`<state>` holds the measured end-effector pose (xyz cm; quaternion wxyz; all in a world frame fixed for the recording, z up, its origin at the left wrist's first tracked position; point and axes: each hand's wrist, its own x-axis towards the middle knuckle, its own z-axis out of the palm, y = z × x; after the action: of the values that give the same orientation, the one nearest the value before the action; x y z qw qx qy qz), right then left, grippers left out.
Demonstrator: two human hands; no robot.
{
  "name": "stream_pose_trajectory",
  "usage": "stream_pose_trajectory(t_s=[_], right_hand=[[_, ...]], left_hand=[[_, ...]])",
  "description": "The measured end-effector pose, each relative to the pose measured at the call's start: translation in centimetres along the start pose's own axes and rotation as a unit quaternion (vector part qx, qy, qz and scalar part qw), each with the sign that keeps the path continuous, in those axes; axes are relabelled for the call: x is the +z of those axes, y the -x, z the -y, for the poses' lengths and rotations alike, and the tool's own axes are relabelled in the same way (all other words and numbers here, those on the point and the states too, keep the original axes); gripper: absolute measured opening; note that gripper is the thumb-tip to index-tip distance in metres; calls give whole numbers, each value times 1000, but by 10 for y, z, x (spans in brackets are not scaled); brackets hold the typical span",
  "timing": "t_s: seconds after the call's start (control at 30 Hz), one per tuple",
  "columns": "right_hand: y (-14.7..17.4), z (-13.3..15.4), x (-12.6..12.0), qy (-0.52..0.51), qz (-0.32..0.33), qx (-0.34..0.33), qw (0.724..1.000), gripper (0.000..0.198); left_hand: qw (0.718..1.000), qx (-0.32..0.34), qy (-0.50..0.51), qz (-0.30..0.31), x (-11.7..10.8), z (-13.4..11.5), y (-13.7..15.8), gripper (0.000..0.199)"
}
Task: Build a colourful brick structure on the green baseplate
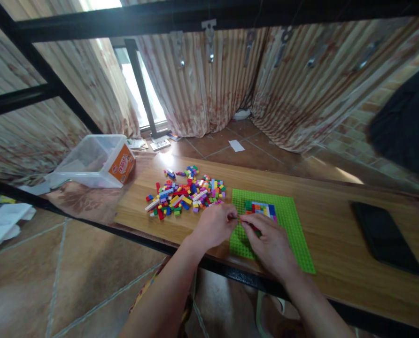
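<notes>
A green studded baseplate [294, 234] lies on the wooden table, with a block of coloured bricks [260, 207] built up near its far side. My left hand [216, 223] is closed in a pinch at the plate's left edge; what it grips is too small to name. Over the plate my right hand [271, 237] is also pinched, its fingertips close to the left ones. A tiny reddish bit shows by the fingertips, but I cannot tell which hand has it. The right hand covers part of the built bricks. Left of the plate spreads a heap of loose toy bricks [181, 195].
A black phone [385, 237] lies on the table [331, 220] at the right. Beyond the table's left end stands a clear plastic box [86, 164] with an orange label. A black metal bar [153, 23] with hanging hooks crosses above, before striped curtains [209, 89].
</notes>
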<state>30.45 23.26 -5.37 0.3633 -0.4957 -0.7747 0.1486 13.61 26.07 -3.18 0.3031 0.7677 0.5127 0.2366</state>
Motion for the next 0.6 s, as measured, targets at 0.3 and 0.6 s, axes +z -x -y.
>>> stream_pose_trajectory(t_s=[0.3,0.6], right_hand=[[-12,15,32,148,76,-60,984,13],[-18,13,44,183,62,-34,981,10]], left_hand=[[990,-8,-137,-27,-14,22,8,19],[991,-52,-117,-46,-36,35,13,30]])
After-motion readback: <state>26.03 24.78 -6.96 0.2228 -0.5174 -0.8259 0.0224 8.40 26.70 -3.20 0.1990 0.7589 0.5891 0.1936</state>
